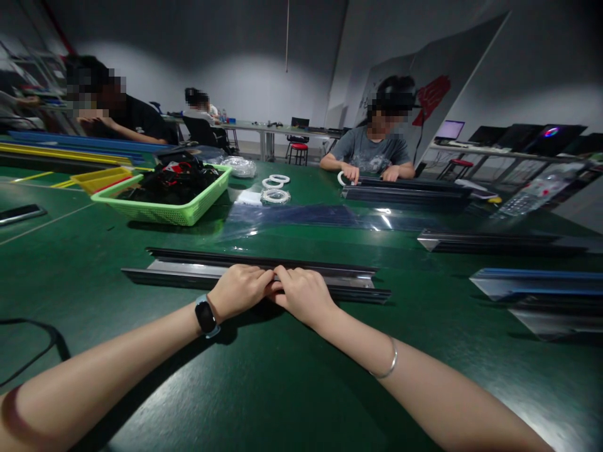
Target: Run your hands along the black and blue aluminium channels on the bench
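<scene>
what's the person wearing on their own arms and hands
Both forearms are bare, with no sleeves or gloves in view. The left hand has a smartwatch at the wrist, with a dark rounded-rectangle face and a light blue band. The right hand has a thin plain silver bangle further up the wrist. No rings can be made out.

Room: large hall, grey walls (264,37), dim overhead light. Furniture: broad green worktable (264,389); long grey table (277,130) against the far wall; red stool (298,150) beside it; side bench with laptops (513,141); leaning white panel (438,69).
</scene>
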A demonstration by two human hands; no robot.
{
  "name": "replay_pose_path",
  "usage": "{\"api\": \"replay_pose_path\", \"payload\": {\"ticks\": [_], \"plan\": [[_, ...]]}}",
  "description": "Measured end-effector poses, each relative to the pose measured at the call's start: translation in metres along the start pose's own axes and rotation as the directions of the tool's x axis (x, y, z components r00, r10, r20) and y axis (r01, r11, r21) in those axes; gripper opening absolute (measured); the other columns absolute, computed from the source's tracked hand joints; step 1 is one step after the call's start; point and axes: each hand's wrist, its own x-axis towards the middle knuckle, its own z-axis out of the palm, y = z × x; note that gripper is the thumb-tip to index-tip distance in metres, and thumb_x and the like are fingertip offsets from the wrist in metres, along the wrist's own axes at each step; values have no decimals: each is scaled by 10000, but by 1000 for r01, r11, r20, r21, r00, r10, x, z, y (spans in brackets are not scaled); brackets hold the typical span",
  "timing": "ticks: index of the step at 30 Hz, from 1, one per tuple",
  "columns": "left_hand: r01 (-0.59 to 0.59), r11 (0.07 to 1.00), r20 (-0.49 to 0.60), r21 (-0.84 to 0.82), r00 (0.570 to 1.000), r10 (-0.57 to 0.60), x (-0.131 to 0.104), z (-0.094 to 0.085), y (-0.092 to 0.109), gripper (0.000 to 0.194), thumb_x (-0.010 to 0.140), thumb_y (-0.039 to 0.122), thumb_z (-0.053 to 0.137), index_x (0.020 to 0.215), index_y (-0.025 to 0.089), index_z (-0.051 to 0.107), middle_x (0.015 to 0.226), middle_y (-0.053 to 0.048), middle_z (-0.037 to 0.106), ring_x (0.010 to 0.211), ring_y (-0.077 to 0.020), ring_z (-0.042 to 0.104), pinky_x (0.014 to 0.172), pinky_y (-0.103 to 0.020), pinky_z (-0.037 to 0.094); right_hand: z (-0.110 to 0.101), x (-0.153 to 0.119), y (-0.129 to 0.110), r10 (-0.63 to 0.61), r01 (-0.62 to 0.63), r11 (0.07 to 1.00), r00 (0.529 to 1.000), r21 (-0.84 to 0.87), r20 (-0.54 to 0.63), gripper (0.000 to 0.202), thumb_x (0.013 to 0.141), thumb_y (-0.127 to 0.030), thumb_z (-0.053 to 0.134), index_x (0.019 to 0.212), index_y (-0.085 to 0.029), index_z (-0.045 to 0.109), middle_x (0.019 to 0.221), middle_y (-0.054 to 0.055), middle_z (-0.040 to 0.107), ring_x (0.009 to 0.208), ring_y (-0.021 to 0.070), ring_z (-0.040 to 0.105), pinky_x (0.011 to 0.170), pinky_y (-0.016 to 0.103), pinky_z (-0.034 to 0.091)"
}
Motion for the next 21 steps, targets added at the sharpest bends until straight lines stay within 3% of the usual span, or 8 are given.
{"api": "replay_pose_path", "payload": {"ticks": [6, 16, 21], "plan": [[59, 998, -29, 16, 998, -59, -7, -2, -7, 304, 858, 329, 397, 624, 162, 497, 551, -2, 530, 526, -110, 500, 512, -235, 323, 1, -3, 2, 38, -39, 999, 998, -24, -48, 343, 808, -473, 427, 778, -148, 531, 746, 90, 625, 740, 188, 571, 633, 273, 361], [97, 994, 16, 45, 995, -98, 0, -4, 1, 316, 851, 392, 377, 682, 163, 517, 651, -40, 542, 645, -161, 512, 594, -284, 374, -2, -1, -8, 160, -159, 987, 986, -23, 42, 307, 762, -444, 518, 787, -139, 541, 758, 96, 610, 755, 210, 573, 648, 303, 395], [111, 993, 60, 28, 992, -113, 0, -3, 0, 319, 854, 404, 371, 737, 160, 541, 684, -42, 559, 682, -168, 524, 621, -291, 389, -2, -1, -11, 194, -194, 981, 980, -7, 35, 309, 720, -423, 578, 789, -123, 551, 750, 97, 611, 763, 212, 575, 636, 297, 407]]}}
